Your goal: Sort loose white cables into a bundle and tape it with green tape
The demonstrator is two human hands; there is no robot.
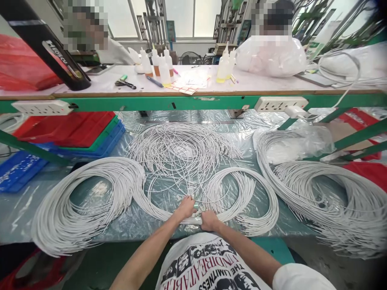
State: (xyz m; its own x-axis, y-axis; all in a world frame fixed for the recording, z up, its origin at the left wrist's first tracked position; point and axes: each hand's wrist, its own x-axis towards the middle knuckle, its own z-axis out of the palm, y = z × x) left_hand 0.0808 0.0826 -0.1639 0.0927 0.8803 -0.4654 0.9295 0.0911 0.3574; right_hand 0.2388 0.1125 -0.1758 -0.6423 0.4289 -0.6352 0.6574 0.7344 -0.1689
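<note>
left hand pinching at white cables, right hand closing around them, cables curving out both sides of the grip (loads of them), all sitting in front of the tangled pile

Open stretches of the plastic-covered worktop offer us passage between the blue tray and the left coil, and through a narrow lane between the wire tangle and the right coil. The tangle bars our low route to the back, with the middle coil crowding its near right side. Above the far side, the green rail and shelf limit our reach from overhead, while stacked trays and a slanting brace obstruct the left.
</note>
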